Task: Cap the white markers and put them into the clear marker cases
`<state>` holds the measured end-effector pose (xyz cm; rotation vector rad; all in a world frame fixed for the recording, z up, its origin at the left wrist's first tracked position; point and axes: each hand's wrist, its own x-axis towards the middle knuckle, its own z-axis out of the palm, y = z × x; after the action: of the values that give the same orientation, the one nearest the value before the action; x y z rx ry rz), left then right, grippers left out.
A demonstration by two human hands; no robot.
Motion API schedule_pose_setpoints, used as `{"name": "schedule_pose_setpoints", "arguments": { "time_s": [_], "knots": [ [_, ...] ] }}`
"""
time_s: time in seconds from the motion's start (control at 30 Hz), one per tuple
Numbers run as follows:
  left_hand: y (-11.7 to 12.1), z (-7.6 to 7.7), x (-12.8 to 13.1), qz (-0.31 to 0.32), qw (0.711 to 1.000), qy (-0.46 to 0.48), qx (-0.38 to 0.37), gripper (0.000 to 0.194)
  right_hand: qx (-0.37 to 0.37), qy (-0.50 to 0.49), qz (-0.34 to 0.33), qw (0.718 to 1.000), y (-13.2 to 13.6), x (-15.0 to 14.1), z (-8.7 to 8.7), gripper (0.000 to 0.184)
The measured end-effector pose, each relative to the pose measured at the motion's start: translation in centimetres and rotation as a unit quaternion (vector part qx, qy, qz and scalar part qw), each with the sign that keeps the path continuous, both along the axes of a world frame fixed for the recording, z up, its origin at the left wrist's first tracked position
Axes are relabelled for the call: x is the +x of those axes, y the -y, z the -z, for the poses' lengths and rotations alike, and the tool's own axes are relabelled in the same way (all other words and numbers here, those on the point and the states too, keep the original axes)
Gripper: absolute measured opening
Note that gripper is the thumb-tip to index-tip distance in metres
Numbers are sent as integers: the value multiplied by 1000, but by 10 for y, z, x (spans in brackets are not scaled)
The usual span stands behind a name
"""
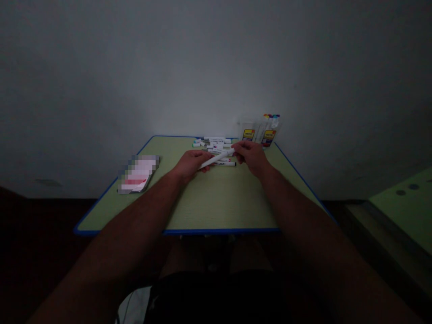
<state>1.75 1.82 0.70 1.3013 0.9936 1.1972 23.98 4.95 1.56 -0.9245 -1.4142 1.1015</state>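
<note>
Marker (218,159), white, sits btwn our two hands above the bench (216,202), gripped at both ends: left hand (195,163) curled round the near-left end, right hand (249,155) pinching the far-right end w/ fingertips. Key relation: its long axis slants from near-left up to far-right, so it lies to the right of our left hand and to the left of our right one; neither is clearly nearer, as both touch it. Just behind and partly under it in our view, loose markers (218,140) lie on the bench, incl. a dark-tipped marker (225,164); a clear case (248,131) and a case w/ coloured caps (271,129) stand past our right hand. Hard to make out: both ends of the held marker are partly covered by fingers, its print is unreadable, the light's v. dim, the loose markers overlap too much to count, and a flat item (140,174) at left is pixelated, so we can't ID it.
</note>
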Motion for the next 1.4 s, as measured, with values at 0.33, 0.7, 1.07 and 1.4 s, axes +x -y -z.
{"name": "schedule_pose_setpoints", "arguments": {
  "time_s": [0.33, 0.7, 1.07, 1.4],
  "knots": [
    [-3, -5, -1, -113, 988, 101, -17, 20, -69, -54, 97, 991, -5, 7, -7, 14],
    [-4, -7, 0, -137, 985, 108, -5, 18, -95, -72, 77, 990, -5, 10, -7, 6],
    [-9, 0, -2, -132, 989, 66, 28, 27, -115, -193, 66, 972, -1, 3, -13, 13],
    [-8, 0, 0, -103, 993, 20, 55, 31, -154, -199, 110, 962, 7, -6, -33, 19]
  ]
}}
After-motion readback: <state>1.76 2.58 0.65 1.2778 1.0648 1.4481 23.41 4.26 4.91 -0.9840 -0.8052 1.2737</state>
